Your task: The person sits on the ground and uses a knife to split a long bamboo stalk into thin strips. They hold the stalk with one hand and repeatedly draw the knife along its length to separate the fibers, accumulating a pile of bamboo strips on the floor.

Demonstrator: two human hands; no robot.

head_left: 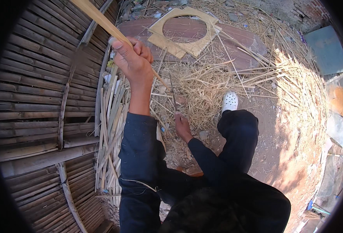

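Observation:
My left hand (pixel 133 60) is raised near the bamboo wall, its fingers wrapped round a long pale bamboo strip (pixel 97 16). The strip runs from the upper left edge through the fist and slants down to a thin end. There it meets, or nearly meets, the narrow dark blade of a knife (pixel 173 93). Lower down, my right hand (pixel 183 126) is closed round the knife's handle, which the fingers mostly hide. Whether the blade touches the strip I cannot tell. Beneath both hands lies a heap of bamboo shavings (pixel 202 87).
A wall of bamboo slats (pixel 35 89) rises at my left, with a pile of split strips (pixel 111 136) along its foot. Ahead, a board with a round hole (pixel 156 29) lies on a reddish slab (pixel 241 42). My white clog (pixel 230 101) rests by the shavings. Sheets (pixel 328 48) stand far right.

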